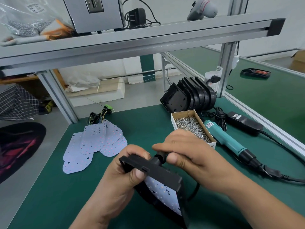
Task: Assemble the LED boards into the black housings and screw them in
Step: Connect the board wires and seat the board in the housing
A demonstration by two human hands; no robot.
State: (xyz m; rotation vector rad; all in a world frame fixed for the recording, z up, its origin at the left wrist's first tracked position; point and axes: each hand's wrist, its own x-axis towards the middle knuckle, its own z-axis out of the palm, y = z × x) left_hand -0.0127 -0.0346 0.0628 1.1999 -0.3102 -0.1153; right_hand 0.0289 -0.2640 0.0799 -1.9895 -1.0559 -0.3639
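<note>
Head view: the left hand (pixel 118 176) grips one black housing (pixel 158 172) by its corner above the tabletop (pixel 145 126), with one LED board (pixel 163 195) seated inside. The right hand (pixel 189 151) pinches its cable fitting (pixel 158 158). About four loose boards (pixel 94 142) lie to the left. Roughly six spare housings (pixel 188 96) lean behind one screw box (pixel 183 112), beside one screwdriver (pixel 227 141).

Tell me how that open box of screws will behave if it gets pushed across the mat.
The box is likely heavy for its size, being nearly full of metal screws. Low and long, it should slide on the mat rather than tip. Open-topped, it may spill screws if jerked.
</note>
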